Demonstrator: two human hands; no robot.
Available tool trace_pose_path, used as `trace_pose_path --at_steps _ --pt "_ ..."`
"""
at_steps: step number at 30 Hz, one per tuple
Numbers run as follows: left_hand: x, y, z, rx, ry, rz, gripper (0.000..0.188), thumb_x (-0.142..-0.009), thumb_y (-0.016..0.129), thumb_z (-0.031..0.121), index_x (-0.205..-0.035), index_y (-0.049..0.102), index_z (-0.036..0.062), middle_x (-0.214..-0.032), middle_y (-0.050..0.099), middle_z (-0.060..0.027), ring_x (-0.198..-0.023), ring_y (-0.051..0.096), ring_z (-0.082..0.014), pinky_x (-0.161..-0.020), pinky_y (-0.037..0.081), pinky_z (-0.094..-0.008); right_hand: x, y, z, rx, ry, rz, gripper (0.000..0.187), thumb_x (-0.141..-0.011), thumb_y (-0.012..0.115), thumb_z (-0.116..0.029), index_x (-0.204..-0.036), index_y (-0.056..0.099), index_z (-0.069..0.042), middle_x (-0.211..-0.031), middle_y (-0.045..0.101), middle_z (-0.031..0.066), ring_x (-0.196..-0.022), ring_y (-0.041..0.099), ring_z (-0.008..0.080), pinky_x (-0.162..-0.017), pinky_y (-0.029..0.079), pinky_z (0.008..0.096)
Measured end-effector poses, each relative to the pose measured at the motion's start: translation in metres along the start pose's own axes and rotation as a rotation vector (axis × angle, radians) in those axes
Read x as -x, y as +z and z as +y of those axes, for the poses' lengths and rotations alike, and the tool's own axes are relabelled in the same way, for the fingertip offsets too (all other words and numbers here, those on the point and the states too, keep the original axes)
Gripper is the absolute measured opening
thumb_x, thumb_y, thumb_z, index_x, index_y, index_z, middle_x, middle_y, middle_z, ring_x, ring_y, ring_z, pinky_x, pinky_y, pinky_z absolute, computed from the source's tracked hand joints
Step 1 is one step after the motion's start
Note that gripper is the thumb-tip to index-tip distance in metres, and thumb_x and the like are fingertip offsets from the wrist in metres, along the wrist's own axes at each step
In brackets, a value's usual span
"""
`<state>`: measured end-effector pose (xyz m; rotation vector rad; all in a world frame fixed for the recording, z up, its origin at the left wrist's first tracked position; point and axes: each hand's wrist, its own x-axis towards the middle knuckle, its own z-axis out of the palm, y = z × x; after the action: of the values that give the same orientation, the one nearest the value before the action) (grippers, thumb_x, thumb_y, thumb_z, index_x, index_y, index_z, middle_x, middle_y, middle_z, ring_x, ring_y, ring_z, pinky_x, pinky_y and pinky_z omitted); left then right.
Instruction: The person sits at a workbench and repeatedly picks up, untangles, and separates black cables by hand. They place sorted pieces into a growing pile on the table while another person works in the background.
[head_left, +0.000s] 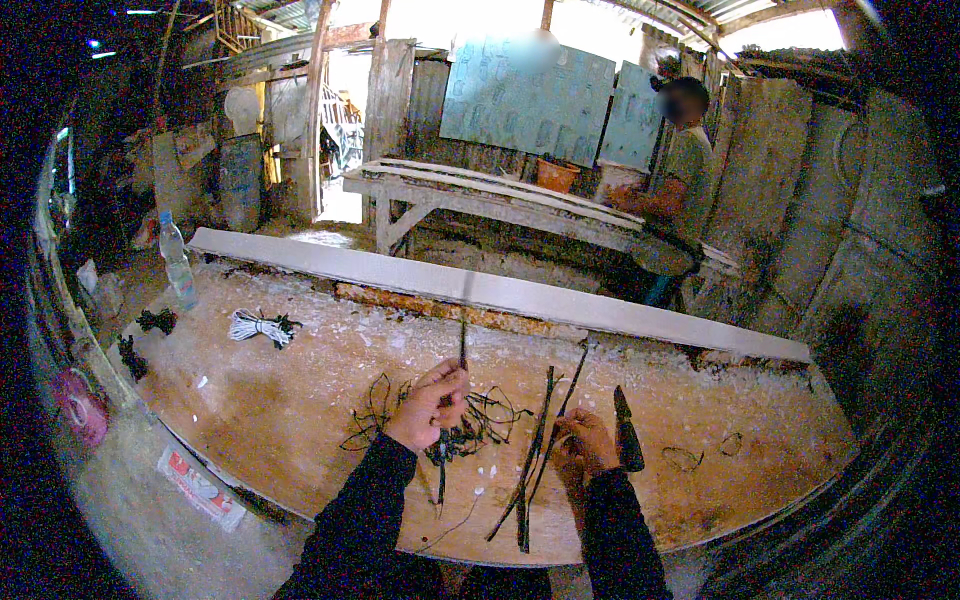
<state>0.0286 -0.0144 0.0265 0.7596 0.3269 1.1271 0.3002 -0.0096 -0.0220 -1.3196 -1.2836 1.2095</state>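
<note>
My left hand (432, 405) is closed in a pinch around a thin dark stick (463, 345) that points up and away, its tip blurred. Below that hand spreads a tangle of dark thin strands (485, 425) on the wooden tabletop (300, 400). My right hand (588, 440) pinches another slim dark stick (573, 382), which leans toward the far side. Several dark sticks (525, 480) lie between my hands, close to the near edge. Just right of my right hand rests a dark, flat, knife-like tool (627, 430).
A long pale board (500, 290) runs along the table's far side. At left are a bundle of white cord (262, 327), dark clumps (157, 320) and a plastic bottle (177, 260). Another person (685, 170) stands by a bench (480, 195) beyond, near an orange bucket (556, 176).
</note>
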Motion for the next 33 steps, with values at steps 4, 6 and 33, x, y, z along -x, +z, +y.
trace_pose_path --at_steps 4,6,33 --pt "0.001 0.014 -0.009 -0.299 -0.088 0.017 0.009 -0.082 0.050 0.016 -0.089 0.045 0.0123 -0.060 0.042 0.0040 -0.039 0.028 -0.0024 -0.032 0.019 -0.0157 -0.006 0.004 0.013 0.314 -0.256 0.099 0.013 -0.079 0.052 -0.019 -0.078 0.053 -0.006 -0.065 0.055 0.0032 -0.050 0.050 0.0122 -0.046 0.040 0.0237" --pt "-0.001 0.018 -0.015 -0.331 -0.163 0.076 0.010 -0.082 0.051 0.016 -0.089 0.045 0.0120 -0.059 0.041 0.0043 -0.040 0.027 -0.0023 -0.033 0.019 -0.0159 -0.006 0.005 0.009 0.393 -0.335 0.219 0.016 -0.081 0.051 -0.021 -0.082 0.053 -0.005 -0.064 0.055 0.0031 -0.048 0.049 0.0107 -0.043 0.038 0.0226" --pt "-0.013 -0.001 -0.045 -0.852 -0.124 0.037 0.018 -0.081 0.052 0.022 -0.090 0.052 0.0072 -0.064 0.050 0.0026 -0.049 0.042 -0.0036 -0.040 0.032 -0.0183 0.013 0.000 -0.028 -0.400 -0.203 0.126 0.010 -0.079 0.056 -0.018 -0.080 0.053 -0.009 -0.064 0.049 -0.0023 -0.046 0.043 0.0053 -0.039 0.031 0.0182"
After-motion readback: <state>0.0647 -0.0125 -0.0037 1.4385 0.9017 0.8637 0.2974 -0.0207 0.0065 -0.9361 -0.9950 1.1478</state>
